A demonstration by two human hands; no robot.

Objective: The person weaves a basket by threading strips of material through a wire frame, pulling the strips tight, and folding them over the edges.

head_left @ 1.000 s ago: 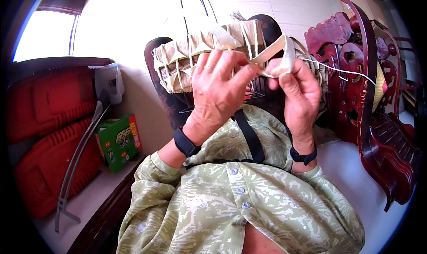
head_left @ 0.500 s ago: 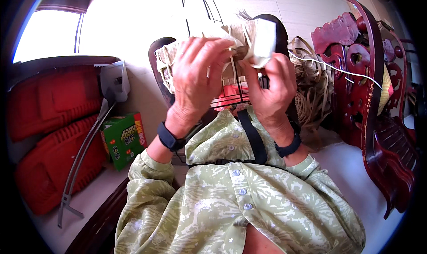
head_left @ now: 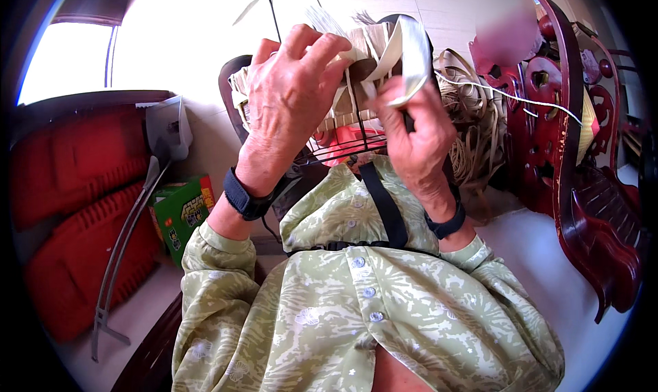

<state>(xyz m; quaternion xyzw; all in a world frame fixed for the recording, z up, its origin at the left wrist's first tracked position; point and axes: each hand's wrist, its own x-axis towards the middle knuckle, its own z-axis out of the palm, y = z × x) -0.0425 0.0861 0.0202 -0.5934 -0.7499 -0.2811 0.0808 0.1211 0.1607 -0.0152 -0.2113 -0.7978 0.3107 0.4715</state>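
A partly woven piece of cream flat strips (head_left: 240, 83) on a black wire frame (head_left: 343, 148) lies across my lap. Over its middle, my left hand (head_left: 288, 93) has bent fingers, with fingertips at the weave; what they pinch is hidden. My right hand (head_left: 418, 128) is closed on a wide cream strip (head_left: 413, 49), which bends up in a tall loop above the fingers. Between the hands is a small brown patch (head_left: 362, 69) whose kind I cannot make out. Frayed strip ends (head_left: 322, 20) stick up beyond my left fingers.
To the right lies a heap of loose cream strips (head_left: 473, 145), beside carved dark-red wooden furniture (head_left: 572, 117). A white cord (head_left: 507, 97) stretches between them. At left are red moulded plastic pieces (head_left: 89, 234), a green box (head_left: 179, 214) and a grey metal bar (head_left: 127, 241).
The strip in my right hand now stands in a taller open loop. My left fingers have lifted and bent more, and loose strip ends show beyond them. The whole view has shifted slightly.
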